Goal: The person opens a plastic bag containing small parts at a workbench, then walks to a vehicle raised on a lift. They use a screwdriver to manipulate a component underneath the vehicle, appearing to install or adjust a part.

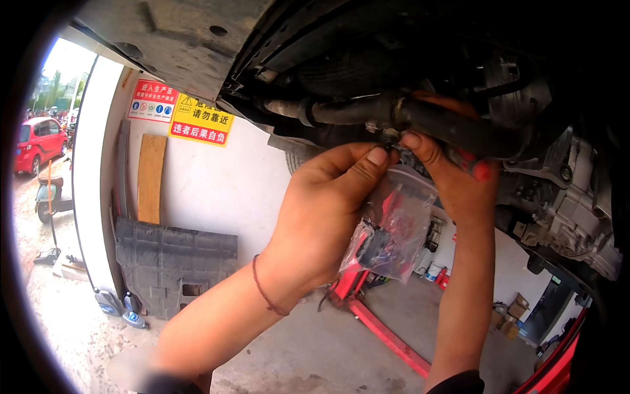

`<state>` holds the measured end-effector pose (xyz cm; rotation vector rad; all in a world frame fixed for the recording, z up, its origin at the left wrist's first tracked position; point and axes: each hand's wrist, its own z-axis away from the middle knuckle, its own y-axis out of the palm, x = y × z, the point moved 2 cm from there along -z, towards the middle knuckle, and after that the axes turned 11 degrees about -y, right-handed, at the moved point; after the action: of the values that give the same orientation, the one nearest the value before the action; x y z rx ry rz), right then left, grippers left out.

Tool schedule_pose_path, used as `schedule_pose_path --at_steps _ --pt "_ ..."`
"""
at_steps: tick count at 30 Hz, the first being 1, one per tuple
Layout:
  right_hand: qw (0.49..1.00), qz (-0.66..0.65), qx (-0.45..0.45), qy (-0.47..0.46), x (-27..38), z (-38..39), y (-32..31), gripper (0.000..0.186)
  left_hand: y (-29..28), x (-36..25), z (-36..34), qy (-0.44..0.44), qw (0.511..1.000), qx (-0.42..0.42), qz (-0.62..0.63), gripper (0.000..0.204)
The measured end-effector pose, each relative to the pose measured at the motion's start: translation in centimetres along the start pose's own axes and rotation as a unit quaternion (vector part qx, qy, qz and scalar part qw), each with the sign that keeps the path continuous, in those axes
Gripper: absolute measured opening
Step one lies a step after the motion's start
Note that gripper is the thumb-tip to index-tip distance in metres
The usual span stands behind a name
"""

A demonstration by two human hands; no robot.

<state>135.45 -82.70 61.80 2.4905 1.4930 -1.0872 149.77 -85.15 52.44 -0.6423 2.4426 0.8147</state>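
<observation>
Overhead, under a raised car, a black hose (446, 121) with a metal hose clamp (396, 111) runs across the view. My left hand (328, 197) pinches a small dark piece, too hidden to name, just below the clamp. My right hand (459, 180) is closed around the hose, its thumb beside the left fingertips and its other fingers mostly behind the hose. A red-ended handle (482, 172) shows at the right palm; its tool is hidden. Under the fingers hangs a clear plastic bag (410, 223) with dark contents; which hand holds it, I cannot tell.
Metal engine parts (567, 217) hang at the right. Below stands a red lift arm (387, 335). A dark undertray panel (177, 262) and a wooden board (151, 177) lean on the left wall, with bottles (134, 319) beside them. Outside are a red car (41, 144) and a scooter (54, 197).
</observation>
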Motion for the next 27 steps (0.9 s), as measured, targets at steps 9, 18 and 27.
schedule_pose_path --at_steps 9,18,27 --pt "1.0 -0.003 -0.004 -0.006 -0.11 0.03 0.11 0.033 0.35 0.15 -0.11 0.002 0.999 0.001 0.054 0.026" --pt "1.0 -0.022 -0.005 0.013 -0.05 0.11 0.03 0.033 -0.02 0.36 -0.15 -0.023 0.998 0.02 0.059 0.025" --pt "1.0 -0.007 -0.001 0.018 0.04 0.23 0.0 0.034 0.03 0.15 -0.03 -0.036 0.998 0.022 0.05 0.023"
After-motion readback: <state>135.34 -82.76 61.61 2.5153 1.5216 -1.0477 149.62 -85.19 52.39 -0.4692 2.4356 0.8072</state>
